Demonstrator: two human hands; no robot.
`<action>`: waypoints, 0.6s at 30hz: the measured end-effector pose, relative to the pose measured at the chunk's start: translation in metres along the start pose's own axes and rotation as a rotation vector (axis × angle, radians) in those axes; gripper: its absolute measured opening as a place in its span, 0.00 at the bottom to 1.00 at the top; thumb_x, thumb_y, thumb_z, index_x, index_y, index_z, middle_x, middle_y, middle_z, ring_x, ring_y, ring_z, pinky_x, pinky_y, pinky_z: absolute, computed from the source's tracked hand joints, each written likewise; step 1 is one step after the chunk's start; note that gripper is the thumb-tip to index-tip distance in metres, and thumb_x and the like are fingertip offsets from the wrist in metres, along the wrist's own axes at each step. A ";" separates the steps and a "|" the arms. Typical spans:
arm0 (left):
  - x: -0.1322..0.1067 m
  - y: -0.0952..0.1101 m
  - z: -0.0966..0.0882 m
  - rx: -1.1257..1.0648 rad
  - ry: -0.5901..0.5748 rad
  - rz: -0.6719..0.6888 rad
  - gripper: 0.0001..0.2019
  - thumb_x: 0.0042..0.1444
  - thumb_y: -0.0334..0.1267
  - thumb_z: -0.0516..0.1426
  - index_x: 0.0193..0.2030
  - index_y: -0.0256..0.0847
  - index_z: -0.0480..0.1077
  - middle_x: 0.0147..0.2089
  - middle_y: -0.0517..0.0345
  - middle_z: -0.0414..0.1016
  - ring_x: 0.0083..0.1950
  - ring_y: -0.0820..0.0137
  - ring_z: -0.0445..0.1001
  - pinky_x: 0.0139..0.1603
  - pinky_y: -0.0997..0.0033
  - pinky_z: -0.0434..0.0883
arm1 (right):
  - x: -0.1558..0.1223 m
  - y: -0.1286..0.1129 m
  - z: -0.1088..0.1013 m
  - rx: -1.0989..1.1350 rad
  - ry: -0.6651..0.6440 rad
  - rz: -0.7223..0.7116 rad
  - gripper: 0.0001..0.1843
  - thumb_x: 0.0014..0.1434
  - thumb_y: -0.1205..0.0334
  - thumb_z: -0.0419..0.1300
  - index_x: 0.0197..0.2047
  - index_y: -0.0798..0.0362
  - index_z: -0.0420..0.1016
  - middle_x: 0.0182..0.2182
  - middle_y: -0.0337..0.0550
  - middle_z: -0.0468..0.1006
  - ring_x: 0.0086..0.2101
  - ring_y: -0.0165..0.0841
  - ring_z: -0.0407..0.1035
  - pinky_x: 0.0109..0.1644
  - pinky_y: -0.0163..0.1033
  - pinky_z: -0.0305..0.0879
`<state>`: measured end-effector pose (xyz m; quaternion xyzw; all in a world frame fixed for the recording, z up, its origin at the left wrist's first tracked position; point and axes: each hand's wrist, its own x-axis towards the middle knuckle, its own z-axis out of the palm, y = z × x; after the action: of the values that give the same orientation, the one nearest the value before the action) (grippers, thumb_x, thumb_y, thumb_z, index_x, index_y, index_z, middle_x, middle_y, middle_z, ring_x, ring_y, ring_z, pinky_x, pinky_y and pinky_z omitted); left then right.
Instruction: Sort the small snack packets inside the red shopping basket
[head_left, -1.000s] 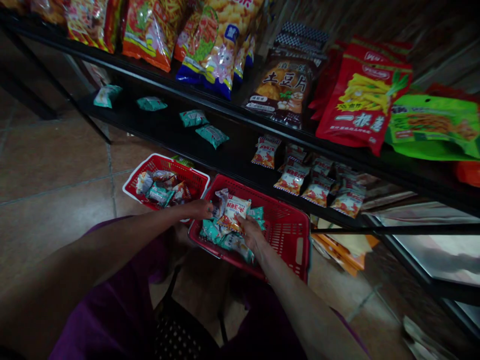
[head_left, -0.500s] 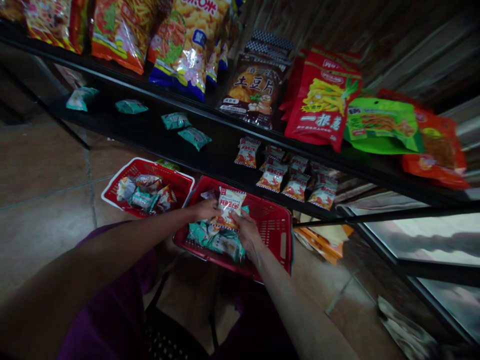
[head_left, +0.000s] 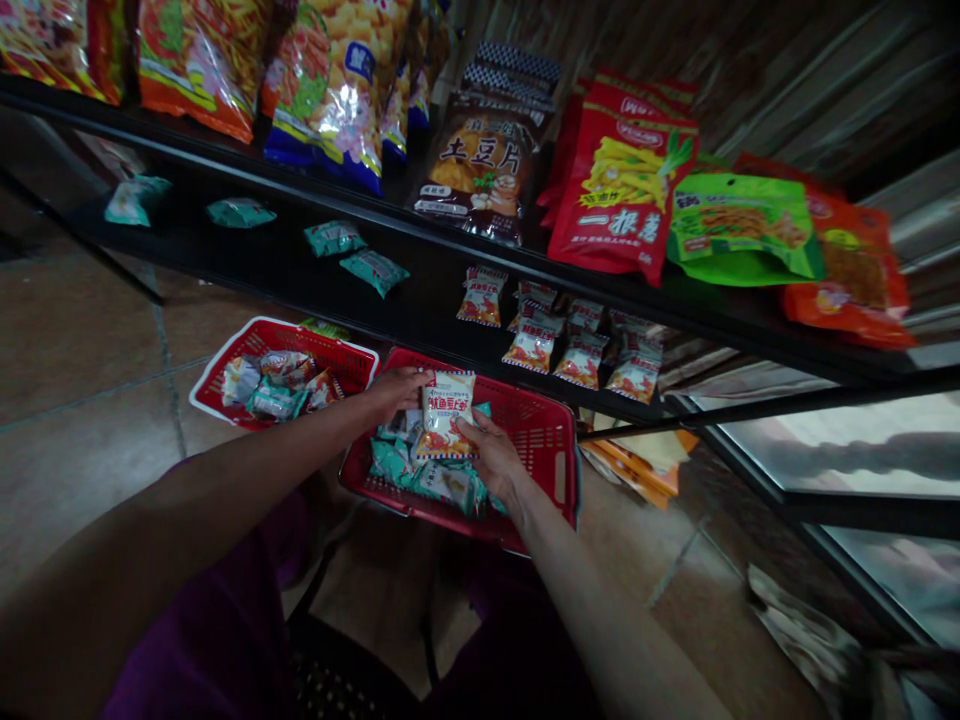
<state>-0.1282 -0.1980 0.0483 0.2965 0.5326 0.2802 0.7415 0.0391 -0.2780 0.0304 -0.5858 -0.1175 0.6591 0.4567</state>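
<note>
A small white and orange snack packet is held up over the red basket in front of me. My right hand grips its lower right edge, thumb on the printed face. At the packet's upper left corner, the fingers of my left hand are closed on the edge. Several teal snack packets lie in the basket beneath. A second red basket with a white rim, to the left, contains teal and orange-white packets.
On the lower black shelf lie several teal packets at left and a group of white-orange packets at right. Larger snack bags line the shelf above. Orange packaging rests on the floor at right.
My left hand has shifted up to the packet's upper left corner. The packet sits more upright, its face more fully visible. The whole view has moved slightly.
</note>
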 end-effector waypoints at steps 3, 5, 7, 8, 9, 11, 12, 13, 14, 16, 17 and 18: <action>0.003 0.004 0.000 -0.032 0.091 -0.013 0.06 0.54 0.36 0.60 0.36 0.36 0.69 0.32 0.54 0.77 0.37 0.69 0.76 0.45 0.66 0.73 | 0.000 -0.002 0.001 0.054 0.083 0.010 0.13 0.46 0.66 0.70 0.37 0.49 0.75 0.28 0.36 0.81 0.27 0.29 0.74 0.30 0.34 0.71; 0.005 0.007 -0.001 -0.083 0.177 -0.012 0.04 0.55 0.34 0.58 0.35 0.36 0.69 0.30 0.55 0.76 0.36 0.70 0.76 0.43 0.67 0.73 | -0.003 -0.001 0.004 0.108 0.098 0.053 0.11 0.46 0.63 0.71 0.34 0.50 0.75 0.29 0.35 0.81 0.29 0.29 0.75 0.34 0.35 0.73; 0.007 0.009 -0.001 -0.137 0.256 0.000 0.02 0.55 0.32 0.58 0.33 0.36 0.69 0.29 0.56 0.76 0.33 0.72 0.76 0.42 0.69 0.74 | -0.009 0.001 0.008 0.152 0.088 0.116 0.11 0.46 0.62 0.71 0.31 0.51 0.74 0.28 0.36 0.80 0.31 0.31 0.76 0.39 0.38 0.74; 0.008 0.010 -0.001 -0.161 0.287 0.008 0.02 0.55 0.31 0.57 0.32 0.36 0.68 0.28 0.56 0.75 0.32 0.73 0.75 0.41 0.69 0.74 | -0.013 0.002 0.011 0.162 0.079 0.149 0.11 0.46 0.63 0.72 0.31 0.51 0.74 0.28 0.36 0.80 0.32 0.32 0.76 0.40 0.39 0.75; 0.008 0.010 -0.002 -0.181 0.308 0.012 0.03 0.55 0.31 0.57 0.31 0.37 0.68 0.27 0.57 0.75 0.31 0.73 0.75 0.41 0.70 0.74 | -0.016 0.004 0.013 0.163 0.070 0.177 0.11 0.45 0.64 0.72 0.30 0.52 0.74 0.27 0.37 0.80 0.32 0.32 0.77 0.41 0.40 0.75; 0.009 0.011 -0.002 -0.204 0.327 0.008 0.04 0.55 0.30 0.58 0.30 0.37 0.68 0.25 0.58 0.73 0.29 0.74 0.74 0.39 0.71 0.74 | -0.021 0.007 0.018 0.149 0.048 0.203 0.11 0.44 0.67 0.72 0.28 0.53 0.73 0.26 0.38 0.80 0.31 0.32 0.77 0.40 0.39 0.75; 0.008 0.011 -0.002 -0.210 0.327 0.003 0.04 0.55 0.29 0.58 0.30 0.37 0.68 0.24 0.58 0.73 0.29 0.74 0.74 0.38 0.71 0.74 | -0.023 0.007 0.021 0.140 0.038 0.204 0.11 0.44 0.69 0.72 0.27 0.53 0.72 0.25 0.38 0.80 0.31 0.32 0.77 0.39 0.38 0.75; 0.008 0.011 -0.002 -0.216 0.324 -0.001 0.04 0.54 0.29 0.58 0.30 0.37 0.68 0.24 0.59 0.73 0.28 0.74 0.74 0.38 0.72 0.74 | -0.025 0.008 0.022 0.135 0.034 0.198 0.12 0.43 0.70 0.72 0.25 0.53 0.71 0.25 0.38 0.79 0.30 0.32 0.76 0.38 0.37 0.75; 0.008 0.011 -0.001 -0.225 0.321 -0.002 0.04 0.54 0.29 0.58 0.30 0.37 0.68 0.24 0.59 0.73 0.28 0.75 0.73 0.37 0.72 0.74 | -0.025 0.008 0.023 0.129 0.033 0.187 0.13 0.43 0.71 0.72 0.24 0.53 0.70 0.24 0.38 0.79 0.29 0.31 0.76 0.37 0.36 0.74; 0.007 0.013 -0.001 -0.247 0.333 -0.002 0.04 0.55 0.29 0.58 0.29 0.36 0.68 0.24 0.59 0.72 0.26 0.75 0.73 0.35 0.72 0.73 | -0.026 0.006 0.025 0.119 0.034 0.162 0.14 0.42 0.73 0.72 0.22 0.53 0.69 0.22 0.36 0.78 0.26 0.29 0.75 0.35 0.33 0.73; 0.006 0.014 0.000 -0.257 0.344 -0.004 0.04 0.55 0.28 0.58 0.29 0.36 0.68 0.24 0.60 0.72 0.26 0.75 0.72 0.34 0.73 0.73 | -0.027 0.005 0.026 0.118 0.032 0.148 0.15 0.41 0.73 0.72 0.22 0.53 0.68 0.21 0.36 0.78 0.25 0.28 0.74 0.34 0.32 0.73; 0.006 0.015 0.000 -0.266 0.355 -0.010 0.05 0.54 0.28 0.58 0.28 0.36 0.67 0.24 0.60 0.72 0.25 0.76 0.72 0.33 0.74 0.73 | -0.028 0.004 0.027 0.121 0.029 0.131 0.15 0.41 0.73 0.72 0.22 0.53 0.69 0.21 0.35 0.78 0.24 0.27 0.73 0.33 0.32 0.73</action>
<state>-0.1282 -0.1839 0.0555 0.1395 0.6147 0.3922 0.6699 0.0110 -0.2904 0.0537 -0.5728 -0.0324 0.6850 0.4490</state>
